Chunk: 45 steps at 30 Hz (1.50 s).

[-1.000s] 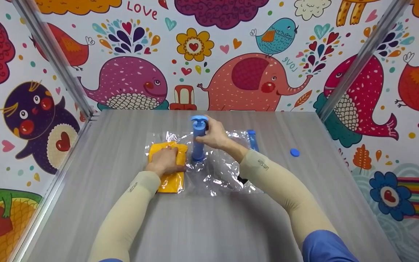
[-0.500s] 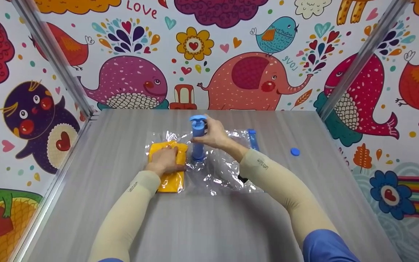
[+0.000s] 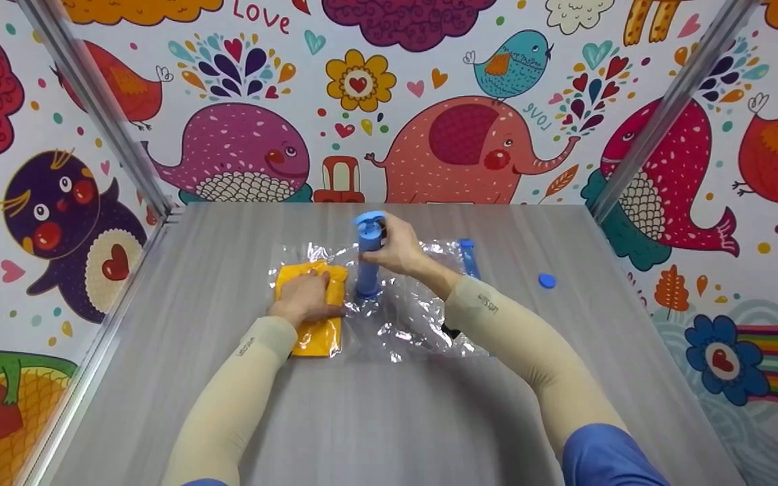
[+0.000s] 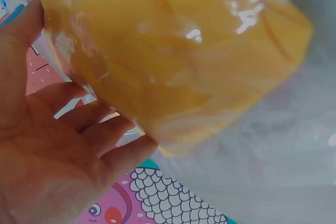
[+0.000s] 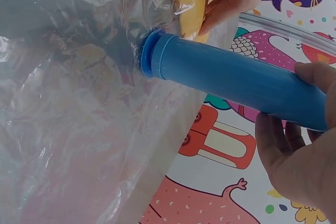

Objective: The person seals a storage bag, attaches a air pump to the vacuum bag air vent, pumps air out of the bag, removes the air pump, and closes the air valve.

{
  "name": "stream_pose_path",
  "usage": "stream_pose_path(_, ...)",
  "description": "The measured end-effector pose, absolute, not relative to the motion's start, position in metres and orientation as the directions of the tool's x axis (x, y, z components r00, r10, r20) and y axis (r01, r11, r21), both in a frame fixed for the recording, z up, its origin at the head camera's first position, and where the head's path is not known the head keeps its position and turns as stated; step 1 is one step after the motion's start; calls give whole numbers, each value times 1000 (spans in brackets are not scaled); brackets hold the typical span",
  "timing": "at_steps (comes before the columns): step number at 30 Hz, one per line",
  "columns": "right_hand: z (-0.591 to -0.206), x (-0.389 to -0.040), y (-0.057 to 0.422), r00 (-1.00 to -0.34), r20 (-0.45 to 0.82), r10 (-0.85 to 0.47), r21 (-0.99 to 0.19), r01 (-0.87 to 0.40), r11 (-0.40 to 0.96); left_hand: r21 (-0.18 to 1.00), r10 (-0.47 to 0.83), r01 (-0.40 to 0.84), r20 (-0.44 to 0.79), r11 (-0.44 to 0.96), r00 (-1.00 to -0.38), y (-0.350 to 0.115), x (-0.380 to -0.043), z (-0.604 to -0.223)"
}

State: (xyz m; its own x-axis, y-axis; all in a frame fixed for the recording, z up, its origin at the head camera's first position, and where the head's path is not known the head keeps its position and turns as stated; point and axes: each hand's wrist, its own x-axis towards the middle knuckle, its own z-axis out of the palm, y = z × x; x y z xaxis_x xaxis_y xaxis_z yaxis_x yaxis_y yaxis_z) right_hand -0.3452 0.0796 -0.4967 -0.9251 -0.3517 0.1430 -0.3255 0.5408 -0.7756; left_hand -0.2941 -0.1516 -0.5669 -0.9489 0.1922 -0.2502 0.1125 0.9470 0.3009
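Note:
A clear plastic vacuum storage bag [image 3: 389, 337] lies on the table with a folded yellow item [image 3: 318, 341] inside its left part. My left hand [image 3: 303, 297] rests on the yellow item through the plastic, with fingertips along its edge in the left wrist view. My right hand [image 3: 399, 248] grips the barrel of a blue hand pump [image 3: 367, 280], which stands nearly upright on the bag. At its top, the pump's handle [image 3: 370, 217] sits close to the barrel. Its lower end [image 5: 153, 53] meets a blue round valve on the plastic.
A round blue cap [image 3: 547, 280] lies on the table [image 3: 389, 432] to the right of the bag. Blue plastic [image 3: 469, 258] shows at the bag's right edge. Cartoon-printed walls [image 3: 355, 27] and metal posts [image 3: 105, 115] enclose the back and sides.
The pump's top has shifted slightly left and back, and its handle looks a little turned. The left hand and the bag stay in place.

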Motion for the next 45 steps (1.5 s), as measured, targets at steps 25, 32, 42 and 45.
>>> stream_pose_path(25,-496,-341,76,-935,83,-344,-779,-276,563,267,205,141,-231,953,-951,-151,-291,-567)
stream_pose_path(32,-493,-342,73,-958,114,-262,-710,-264,653,272,196,126,-247,954,-949,-151,-291,-567)
stream_pose_path(42,-492,-344,75,-946,108,-305,-790,-268,552,289,200,127,-236,949,-951,-152,-292,-565)
stream_pose_path(45,-492,-344,75,-937,119,-328,-792,-289,538,296,197,125,-228,947,-953,-152,-291,-566)
